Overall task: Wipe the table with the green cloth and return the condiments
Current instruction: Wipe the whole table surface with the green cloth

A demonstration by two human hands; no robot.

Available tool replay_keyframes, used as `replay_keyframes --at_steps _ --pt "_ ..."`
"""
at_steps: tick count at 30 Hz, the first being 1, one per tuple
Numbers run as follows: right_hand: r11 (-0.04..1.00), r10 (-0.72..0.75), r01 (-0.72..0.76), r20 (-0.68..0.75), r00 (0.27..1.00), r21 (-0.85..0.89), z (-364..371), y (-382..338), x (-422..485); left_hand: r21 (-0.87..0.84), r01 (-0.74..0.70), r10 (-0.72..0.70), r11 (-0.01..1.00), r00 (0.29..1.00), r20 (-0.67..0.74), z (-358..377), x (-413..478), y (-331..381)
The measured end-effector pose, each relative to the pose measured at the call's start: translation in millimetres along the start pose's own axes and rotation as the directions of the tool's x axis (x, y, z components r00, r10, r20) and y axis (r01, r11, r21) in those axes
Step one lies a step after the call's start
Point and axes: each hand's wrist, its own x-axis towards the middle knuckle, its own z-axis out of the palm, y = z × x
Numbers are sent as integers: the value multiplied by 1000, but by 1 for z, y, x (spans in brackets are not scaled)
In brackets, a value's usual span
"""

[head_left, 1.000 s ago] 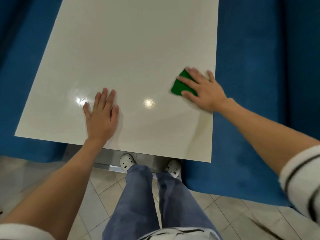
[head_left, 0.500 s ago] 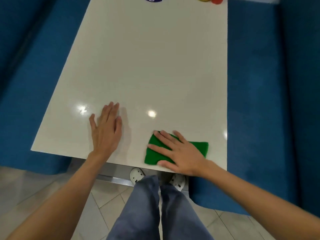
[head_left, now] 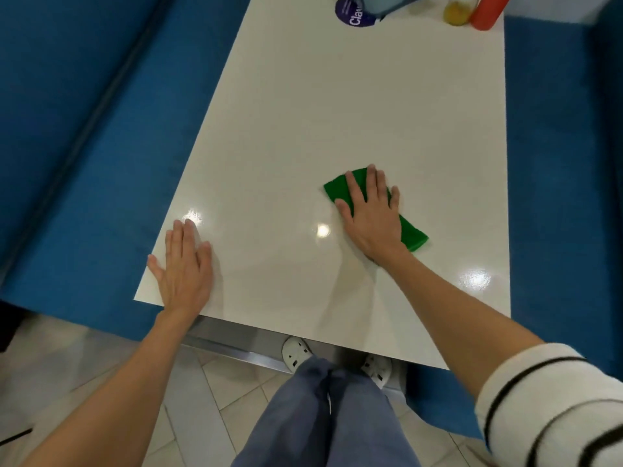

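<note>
A folded green cloth (head_left: 413, 234) lies on the glossy white table (head_left: 337, 106), right of the middle. My right hand (head_left: 372, 214) presses flat on it with straight fingers, and the cloth's ends stick out on both sides. Near the table's front left corner my left hand (head_left: 185, 267) rests flat on the bare surface. At the far end stand a yellow bottle (head_left: 456, 8) and a red bottle (head_left: 487, 10), both cut off by the frame's top.
A round purple sticker (head_left: 352, 11) and a bluish holder (head_left: 387, 3) sit at the far edge. Blue upholstered benches (head_left: 84, 129) flank the table on both sides. My legs and white shoes stand on the tiled floor at the table's near end.
My right hand has slid the green cloth from the front edge forward toward the table's middle. The view tilted up, showing more of the bottles. My left hand stays flat.
</note>
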Motion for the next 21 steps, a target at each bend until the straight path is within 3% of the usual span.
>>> replay_keyframes --at_steps 3,5,9,11,12,14,18,21 --pt "985 -173 172 40 984 13 18 -57 -30 -1 -13 13 1000 1000 -1 0 2 -3" --pt "937 -348 348 83 934 15 32 -87 -64 16 -33 34 999 999 -13 -2 2 -5" --pt "721 -686 693 164 709 18 42 -78 -109 71 -19 24 997 997 -69 -8 4 -12" --pt "602 -785 798 206 585 28 32 -55 -101 54 37 -34 998 997 -64 -10 9 -22" --pt "577 -798 817 227 559 16 24 -45 -88 35 66 -64 997 997 -53 -12 12 -27" --pt "640 -747 768 222 627 -19 10 -30 -56 -9 87 -87 996 996 -30 -13 15 -33" --pt "879 -470 476 111 876 -40 -2 -45 17 -152 81 -83 985 997 -3 -15 14 -34" --pt "968 -244 246 39 969 -50 8 -89 53 -210 112 -114 971 994 4 -19 16 -28"
